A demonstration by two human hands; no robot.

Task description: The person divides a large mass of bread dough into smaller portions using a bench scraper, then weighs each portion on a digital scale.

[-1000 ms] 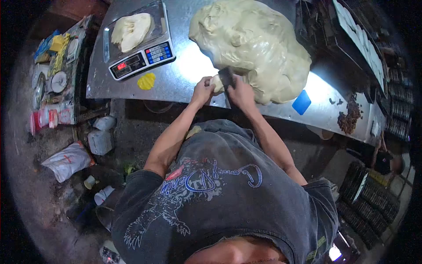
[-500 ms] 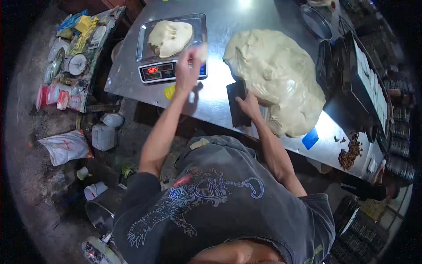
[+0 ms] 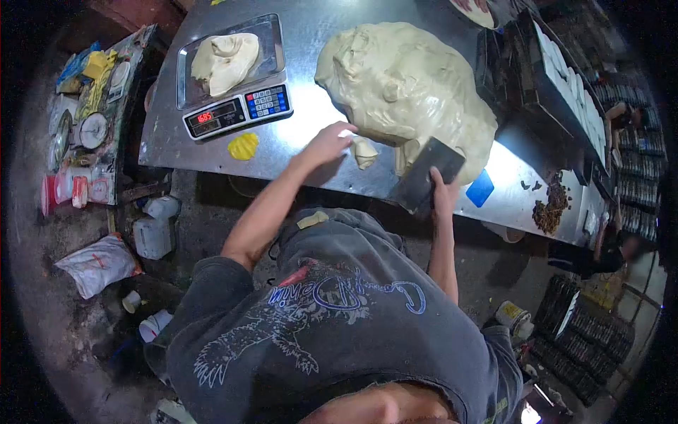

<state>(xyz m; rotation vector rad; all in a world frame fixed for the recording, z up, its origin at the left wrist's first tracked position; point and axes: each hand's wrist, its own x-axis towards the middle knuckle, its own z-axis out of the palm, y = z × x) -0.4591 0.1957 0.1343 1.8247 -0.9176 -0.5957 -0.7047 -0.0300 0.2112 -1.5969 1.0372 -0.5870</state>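
My left hand (image 3: 328,146) is over the table's front part, beside a small piece of dough (image 3: 364,152). Its fingers are slightly apart, and the small piece lies just past them. My right hand (image 3: 443,192) grips a dark rectangular dough scraper (image 3: 434,166), raised at the front edge of a big mound of pale dough (image 3: 409,81). To the left, a lump of dough (image 3: 229,63) rests on the metal tray of a digital scale (image 3: 236,111). The red display looks like 1685.
A yellow scraper (image 3: 243,146) lies before the scale; a blue one (image 3: 480,189) lies right of the mound. Dark crumbs (image 3: 552,205) and a stack of black trays (image 3: 558,92) are on the right. A side table (image 3: 127,134) stands left. Another person (image 3: 607,247) is at far right.
My left hand has moved from the scale toward the mound, and the small dough piece now lies on the table. My right hand has lifted the scraper and shifted it right.
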